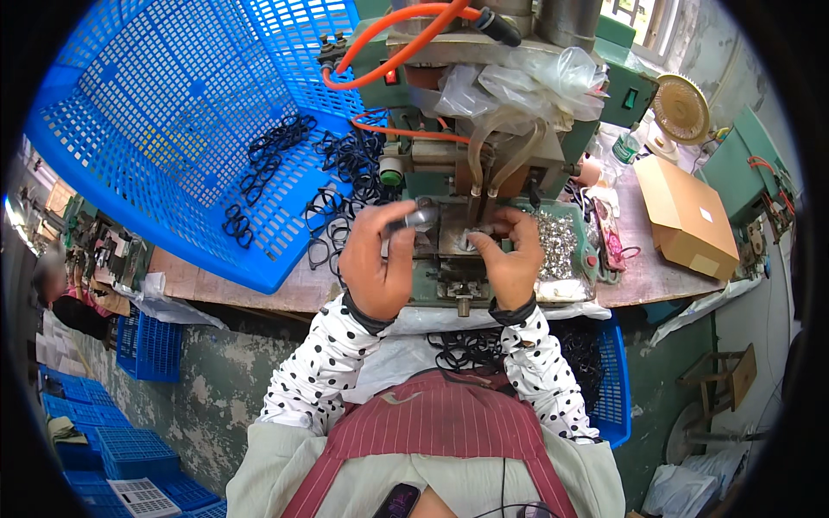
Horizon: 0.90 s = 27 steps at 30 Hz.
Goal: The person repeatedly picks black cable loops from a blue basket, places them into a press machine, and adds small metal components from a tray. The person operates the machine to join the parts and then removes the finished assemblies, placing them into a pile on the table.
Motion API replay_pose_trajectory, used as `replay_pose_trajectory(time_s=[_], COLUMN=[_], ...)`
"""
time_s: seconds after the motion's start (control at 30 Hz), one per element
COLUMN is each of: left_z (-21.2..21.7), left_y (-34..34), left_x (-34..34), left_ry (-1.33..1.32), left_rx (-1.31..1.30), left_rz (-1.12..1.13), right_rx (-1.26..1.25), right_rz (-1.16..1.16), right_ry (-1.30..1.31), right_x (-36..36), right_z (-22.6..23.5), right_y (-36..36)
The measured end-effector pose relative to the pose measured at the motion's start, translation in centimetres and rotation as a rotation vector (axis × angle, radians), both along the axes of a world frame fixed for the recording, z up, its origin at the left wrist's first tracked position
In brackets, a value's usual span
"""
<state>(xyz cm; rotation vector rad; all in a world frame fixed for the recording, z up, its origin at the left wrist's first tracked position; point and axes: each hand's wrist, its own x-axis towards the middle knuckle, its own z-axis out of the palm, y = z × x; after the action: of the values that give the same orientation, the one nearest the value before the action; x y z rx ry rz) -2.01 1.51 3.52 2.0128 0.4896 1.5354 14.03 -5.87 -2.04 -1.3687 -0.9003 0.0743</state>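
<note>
At the green bench machine (423, 186), my left hand (377, 259) is at the left of the metal work block (453, 233). Its thumb and fingers close around a dark, shiny, rounded piece (414, 220), blurred and of a kind I cannot make out. Over the block's right side, my right hand (515, 259) has thumb and fingers drawn together near a small pale spot; what they pinch, if anything, is too small to name. Two clear tubes (509, 164) run down to the block between my hands. Black spectacle-shaped frames (328, 216) lie just left of my left hand.
A large blue basket (173, 224) lies tipped at the left, with black frames spilling out. Right of the machine are a tray of small shiny metal parts (557, 246) and an open cardboard box (686, 216). Another blue basket (613, 380) with black frames sits below the table edge.
</note>
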Motion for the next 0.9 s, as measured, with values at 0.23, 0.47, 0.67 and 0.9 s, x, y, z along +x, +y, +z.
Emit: replay_pose_trajectory(time_s=[0.23,0.47,0.67,0.9], left_z=[2.3,2.2,-0.5,-4.9], left_y=[1.8,1.8,-0.2,-1.3], left_x=[1.2,1.4,0.9,2.9], left_ry=[-0.052,-0.04,0.099,0.22], left_rx=[-0.227,-0.204,0.432,0.588], left_rz=[-0.067,-0.139,-0.146,-0.512], right_rx=[0.061,0.146,0.076,-0.634], right_rz=[0.065,0.097,0.1,-0.613], right_ry=[0.167,0.198,-0.001,-0.322], right_x=[-0.9,-0.3,1.0,12.9], right_z=[0.8,-0.2,0.2,-4.8], right_y=[1.0,1.2,1.2,-3.7])
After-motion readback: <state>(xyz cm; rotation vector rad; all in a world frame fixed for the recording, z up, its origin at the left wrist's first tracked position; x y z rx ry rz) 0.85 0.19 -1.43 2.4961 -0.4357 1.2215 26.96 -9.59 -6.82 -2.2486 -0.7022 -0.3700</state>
